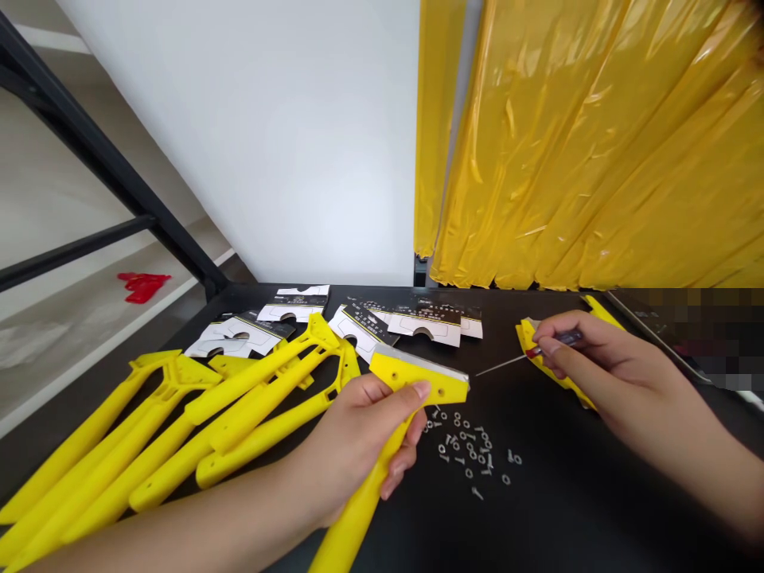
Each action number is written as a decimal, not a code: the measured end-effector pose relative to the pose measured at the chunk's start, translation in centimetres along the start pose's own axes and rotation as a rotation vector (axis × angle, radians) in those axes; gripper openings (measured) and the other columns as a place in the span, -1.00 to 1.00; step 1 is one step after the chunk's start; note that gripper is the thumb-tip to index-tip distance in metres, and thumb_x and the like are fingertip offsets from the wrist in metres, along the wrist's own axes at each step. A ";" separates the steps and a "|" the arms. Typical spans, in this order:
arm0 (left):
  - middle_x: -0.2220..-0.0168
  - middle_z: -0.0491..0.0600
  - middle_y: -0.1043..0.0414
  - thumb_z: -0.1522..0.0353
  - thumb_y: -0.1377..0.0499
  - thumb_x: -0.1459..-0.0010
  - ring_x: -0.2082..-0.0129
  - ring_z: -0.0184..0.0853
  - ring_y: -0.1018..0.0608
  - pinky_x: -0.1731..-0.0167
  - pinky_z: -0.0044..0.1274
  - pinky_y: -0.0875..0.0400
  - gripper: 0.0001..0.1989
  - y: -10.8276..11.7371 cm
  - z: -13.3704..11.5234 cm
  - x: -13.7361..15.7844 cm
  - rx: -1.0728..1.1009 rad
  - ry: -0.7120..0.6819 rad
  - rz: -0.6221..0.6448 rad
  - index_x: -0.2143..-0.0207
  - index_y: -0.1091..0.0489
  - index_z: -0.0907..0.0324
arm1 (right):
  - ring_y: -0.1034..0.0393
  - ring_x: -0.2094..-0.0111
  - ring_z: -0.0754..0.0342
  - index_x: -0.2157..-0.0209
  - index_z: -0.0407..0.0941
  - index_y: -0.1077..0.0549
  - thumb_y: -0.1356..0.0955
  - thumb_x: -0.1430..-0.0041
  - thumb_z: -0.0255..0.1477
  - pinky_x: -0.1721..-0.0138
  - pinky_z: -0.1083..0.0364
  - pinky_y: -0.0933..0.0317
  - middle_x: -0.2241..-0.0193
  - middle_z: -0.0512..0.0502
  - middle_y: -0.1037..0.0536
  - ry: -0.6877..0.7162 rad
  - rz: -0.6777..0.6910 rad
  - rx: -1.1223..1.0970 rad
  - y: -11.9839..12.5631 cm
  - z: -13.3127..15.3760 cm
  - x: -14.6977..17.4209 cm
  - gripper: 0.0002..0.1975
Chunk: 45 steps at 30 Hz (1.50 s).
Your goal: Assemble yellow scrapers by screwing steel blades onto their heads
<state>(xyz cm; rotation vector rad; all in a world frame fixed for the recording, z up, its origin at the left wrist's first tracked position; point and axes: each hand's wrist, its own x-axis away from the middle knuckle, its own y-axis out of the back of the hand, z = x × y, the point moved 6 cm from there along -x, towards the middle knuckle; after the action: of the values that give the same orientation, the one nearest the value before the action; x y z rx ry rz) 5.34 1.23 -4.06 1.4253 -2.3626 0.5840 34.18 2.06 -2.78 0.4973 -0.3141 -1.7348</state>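
My left hand [382,430] is closed round the neck of a yellow scraper [418,380], its thumb on the head near a screw hole. A grey metal blade edge runs along the top of that head. In my right hand [588,350] is a thin screwdriver [561,341], its shaft pointing left and its tip just right of the scraper head, apart from it. Beneath my right hand lies another yellow scraper [582,391], partly hidden. Small screws and nuts [471,450] are scattered on the black table between my hands.
Several yellow scraper handles [173,442] lie side by side at the left. Black-and-white cards [426,325] are spread along the back. A yellow plastic curtain [597,143] hangs behind, beside a white panel [268,135]. A red item [143,286] rests on the left shelf.
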 end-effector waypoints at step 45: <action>0.70 -0.16 -0.20 -0.01 -0.26 -0.39 0.73 -0.46 -0.22 0.67 -0.58 -0.11 -0.46 0.1 0.1 -0.1 -0.017 0.021 -0.022 0.56 -0.41 0.11 | -0.36 0.26 0.00 0.11 0.02 -0.57 -0.44 -0.46 0.04 0.19 0.00 -0.24 0.28 -0.01 -0.54 -0.011 0.078 -0.080 -0.9 -1.5 -0.5 -0.63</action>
<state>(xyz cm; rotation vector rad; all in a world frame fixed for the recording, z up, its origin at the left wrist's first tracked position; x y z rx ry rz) 5.23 1.31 -4.17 1.4292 -2.3270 0.5686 34.20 2.80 -4.38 0.4126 -0.2675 -1.6682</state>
